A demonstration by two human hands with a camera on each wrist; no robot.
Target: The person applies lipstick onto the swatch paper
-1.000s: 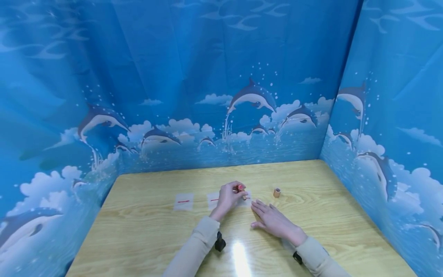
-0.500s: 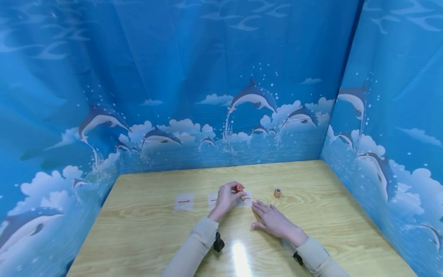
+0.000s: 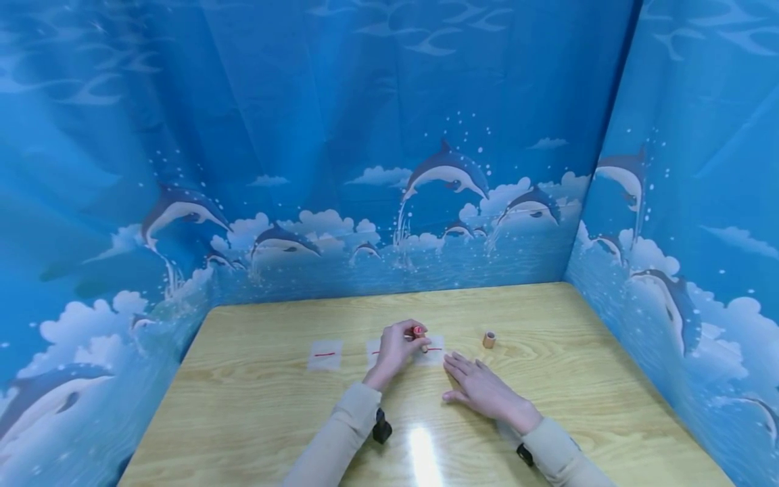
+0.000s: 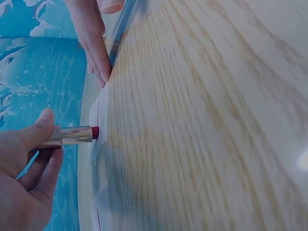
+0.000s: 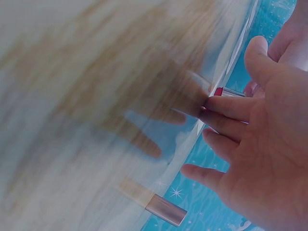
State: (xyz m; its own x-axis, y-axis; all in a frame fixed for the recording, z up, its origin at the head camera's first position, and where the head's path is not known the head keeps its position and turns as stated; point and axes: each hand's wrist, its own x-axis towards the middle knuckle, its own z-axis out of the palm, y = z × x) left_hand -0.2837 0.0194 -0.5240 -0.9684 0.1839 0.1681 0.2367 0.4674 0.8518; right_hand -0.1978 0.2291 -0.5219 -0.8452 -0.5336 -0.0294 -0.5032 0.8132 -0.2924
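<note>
My left hand (image 3: 394, 350) pinches an uncapped lipstick (image 4: 76, 135) between thumb and fingers. Its red tip (image 4: 95, 133) points down at a white paper piece (image 3: 436, 358), where a red line (image 3: 435, 349) shows to the right of the lipstick. Whether the tip touches the paper is hard to tell. My right hand (image 3: 482, 388) lies palm down with fingers stretched, fingertips at that paper's right edge. In the right wrist view these fingers (image 5: 228, 107) partly cover the lipstick. Beyond the right hand, the lipstick cap (image 3: 489, 340) stands on the table.
Another paper piece (image 3: 325, 362) with a red line lies at the left. A middle paper (image 3: 372, 360), also lined, is partly hidden by my left hand. The wood-grain table (image 3: 255, 406) is bordered by blue dolphin curtains (image 3: 341, 169) at the back and sides.
My left hand has slid slightly left with the lipstick, and more of the red line shows to the right of it. The right hand and the cap stay in place.
</note>
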